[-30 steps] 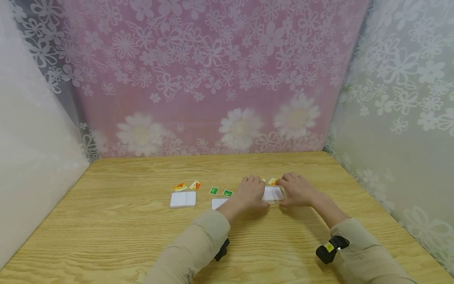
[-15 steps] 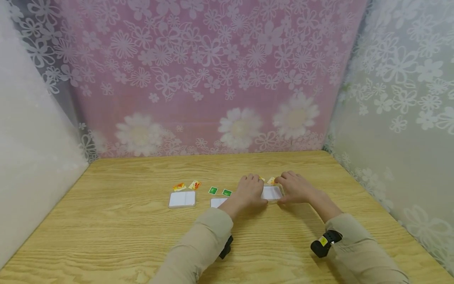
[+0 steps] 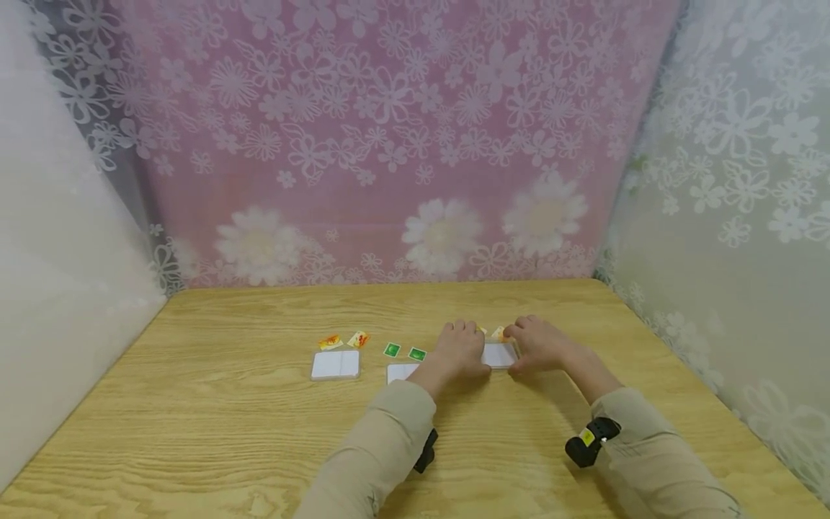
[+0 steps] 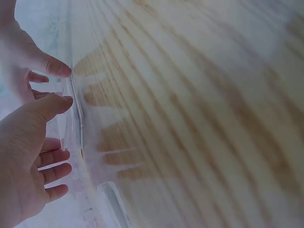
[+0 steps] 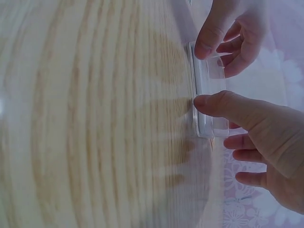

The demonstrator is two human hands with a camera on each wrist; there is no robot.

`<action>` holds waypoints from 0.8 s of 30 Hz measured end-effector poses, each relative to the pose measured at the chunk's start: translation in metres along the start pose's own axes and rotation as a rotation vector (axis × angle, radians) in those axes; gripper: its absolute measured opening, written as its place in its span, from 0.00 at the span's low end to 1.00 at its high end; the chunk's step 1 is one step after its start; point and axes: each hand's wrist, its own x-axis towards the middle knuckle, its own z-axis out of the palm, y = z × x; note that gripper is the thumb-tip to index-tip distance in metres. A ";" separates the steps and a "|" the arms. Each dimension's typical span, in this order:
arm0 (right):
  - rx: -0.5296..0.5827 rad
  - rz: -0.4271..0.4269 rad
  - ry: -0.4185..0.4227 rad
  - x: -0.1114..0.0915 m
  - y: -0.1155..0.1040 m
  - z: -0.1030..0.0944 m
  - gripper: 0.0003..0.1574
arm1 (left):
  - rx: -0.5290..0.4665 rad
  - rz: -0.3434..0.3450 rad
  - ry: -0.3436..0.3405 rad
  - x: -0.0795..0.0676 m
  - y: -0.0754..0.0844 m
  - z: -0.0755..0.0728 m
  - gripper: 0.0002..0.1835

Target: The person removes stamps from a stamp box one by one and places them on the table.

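Observation:
A shallow clear plastic case point(image 3: 499, 355) with a white inside lies between my two hands on the wooden table. My left hand point(image 3: 460, 351) grips its left end, and my right hand point(image 3: 541, 347) grips its right end. In the right wrist view, both thumbs press the near edge of the case point(image 5: 203, 90), while the fingers reach round its far side. Clear plastic stands up from its far edge there; whether the lid is fully closed cannot be told. Behind the case, small orange-and-yellow picture cards point(image 3: 498, 334) are partly hidden by my hands.
Another white-filled case point(image 3: 335, 365) lies at left, two orange-yellow cards point(image 3: 358, 339) behind it. A third case point(image 3: 400, 372) is partly covered by my left forearm, with two green cards point(image 3: 392, 349) beyond. Flowered curtains point(image 3: 441, 144) enclose the table point(image 3: 227, 432) at back and sides.
Both hands keep their grip on the case. My left forearm has shifted right and my right forearm slightly left. The clear rim seen at the case's near right corner earlier shows less now.

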 end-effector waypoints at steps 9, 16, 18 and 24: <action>0.010 0.007 -0.062 0.004 0.002 0.003 0.38 | -0.033 -0.015 -0.035 0.000 0.000 0.005 0.30; 0.015 -0.005 -0.089 0.007 0.004 0.002 0.37 | -0.025 -0.014 -0.045 0.000 -0.001 0.004 0.29; 0.023 0.000 -0.104 0.007 0.004 0.002 0.37 | -0.023 -0.010 -0.048 0.001 -0.001 0.005 0.28; 0.073 0.020 -0.130 0.009 0.004 0.001 0.36 | -0.011 -0.009 -0.046 0.000 -0.003 0.003 0.27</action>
